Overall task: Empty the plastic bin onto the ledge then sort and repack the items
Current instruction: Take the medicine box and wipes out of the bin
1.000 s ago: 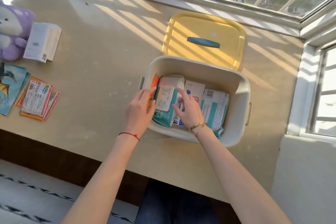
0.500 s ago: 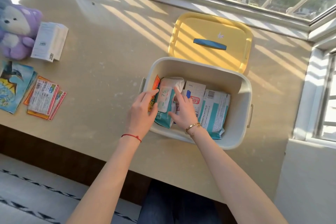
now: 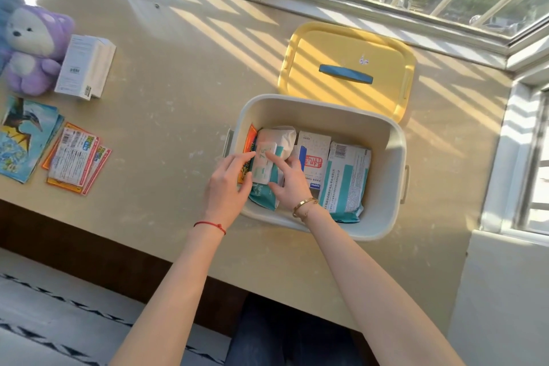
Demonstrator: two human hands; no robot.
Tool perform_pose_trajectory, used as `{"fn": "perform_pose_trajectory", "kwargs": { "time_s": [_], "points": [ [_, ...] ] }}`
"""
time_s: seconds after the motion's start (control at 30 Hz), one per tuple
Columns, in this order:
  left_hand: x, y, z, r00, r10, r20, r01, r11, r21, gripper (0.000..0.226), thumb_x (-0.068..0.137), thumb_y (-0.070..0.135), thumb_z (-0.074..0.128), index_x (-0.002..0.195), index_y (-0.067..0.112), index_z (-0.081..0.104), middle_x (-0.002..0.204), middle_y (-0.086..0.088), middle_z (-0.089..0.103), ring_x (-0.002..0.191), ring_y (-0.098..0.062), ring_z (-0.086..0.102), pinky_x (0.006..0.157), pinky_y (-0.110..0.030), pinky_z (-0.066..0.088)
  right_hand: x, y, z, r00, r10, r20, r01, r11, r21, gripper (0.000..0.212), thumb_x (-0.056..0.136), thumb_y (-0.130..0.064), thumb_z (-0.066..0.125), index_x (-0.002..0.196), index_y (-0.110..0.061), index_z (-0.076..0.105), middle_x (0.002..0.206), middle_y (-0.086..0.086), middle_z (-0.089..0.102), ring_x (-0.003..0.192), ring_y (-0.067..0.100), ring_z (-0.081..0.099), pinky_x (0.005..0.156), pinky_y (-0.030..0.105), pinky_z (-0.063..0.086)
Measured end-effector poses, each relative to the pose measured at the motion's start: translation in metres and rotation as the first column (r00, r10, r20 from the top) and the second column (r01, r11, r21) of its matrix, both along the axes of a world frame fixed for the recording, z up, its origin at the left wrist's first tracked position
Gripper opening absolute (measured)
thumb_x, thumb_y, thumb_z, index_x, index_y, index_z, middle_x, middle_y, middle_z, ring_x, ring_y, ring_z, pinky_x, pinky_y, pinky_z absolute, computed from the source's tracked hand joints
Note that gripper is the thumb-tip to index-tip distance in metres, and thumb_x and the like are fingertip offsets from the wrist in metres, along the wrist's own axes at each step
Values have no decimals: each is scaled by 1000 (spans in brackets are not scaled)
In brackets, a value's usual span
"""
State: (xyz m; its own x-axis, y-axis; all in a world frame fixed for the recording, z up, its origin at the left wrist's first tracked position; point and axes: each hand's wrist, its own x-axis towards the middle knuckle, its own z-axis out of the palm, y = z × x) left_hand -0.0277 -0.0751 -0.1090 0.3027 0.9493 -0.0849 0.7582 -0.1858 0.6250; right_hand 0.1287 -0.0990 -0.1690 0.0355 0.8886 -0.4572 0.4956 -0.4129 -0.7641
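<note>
Here, near the left edge of the ledge, a plush toy, a white box, picture cards and flat packets are laid out, well apart from the plastic bin. Inside the bin, against its left wall, a wipes pack is set with its long axis running from the near wall toward the window. The pack is flanked by both hands: the left hand is laid on its left side with fingers nearly straight, while the right hand pinches it, forefinger on top and thumb at the near edge. Neither hand is plainly nearer. To the right, boxes and a teal pack are stood on edge. Beyond the bin's far wall the yellow lid is laid flat.
</note>
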Motion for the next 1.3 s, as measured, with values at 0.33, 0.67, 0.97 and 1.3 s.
{"fn": "perform_pose_trajectory", "kwargs": {
  "time_s": [0.33, 0.67, 0.97, 1.3],
  "points": [
    [14, 5, -3, 997, -64, -32, 63, 998, -30, 37, 89, 5, 60, 125, 15, 62, 119, -4, 63, 109, -20, 60, 92, -28, 47, 63, -38, 28, 950, -187, -252, 194, 981, 3, 67, 85, 8, 52, 129, -42, 55, 135, -20, 52, 108, 25, 60, 79, 48, 57],
    [52, 15, -38, 968, -184, -169, 91, 891, -445, 57, 95, 21, 59, 147, 20, 36, 150, -7, 37, 136, -24, 40, 109, -40, 38, 143, -94, 66, 732, -452, -509, 488, 870, -71, 58, 89, 15, 53, 130, -27, 54, 139, -4, 52, 127, 16, 54, 81, 33, 59],
    [58, 17, -66, 965, -66, -253, -87, 831, -550, 78, 86, 21, 70, 143, 40, 20, 143, -14, 39, 122, -35, 51, 100, -52, 48, 143, -97, 64, 700, -453, -552, 507, 859, -63, 55, 90, 10, 55, 131, -26, 53, 141, -2, 51, 130, 21, 51, 84, 43, 58],
    [63, 14, -59, 999, 20, 27, 1, 781, -624, 71, 92, 11, 63, 142, 39, 21, 114, -9, 64, 100, -18, 62, 91, -38, 49, 144, -100, 68, 703, -468, -536, 512, 856, -76, 54, 90, 10, 55, 131, -26, 53, 140, -2, 51, 130, 20, 52, 84, 46, 58]
  ]
}}
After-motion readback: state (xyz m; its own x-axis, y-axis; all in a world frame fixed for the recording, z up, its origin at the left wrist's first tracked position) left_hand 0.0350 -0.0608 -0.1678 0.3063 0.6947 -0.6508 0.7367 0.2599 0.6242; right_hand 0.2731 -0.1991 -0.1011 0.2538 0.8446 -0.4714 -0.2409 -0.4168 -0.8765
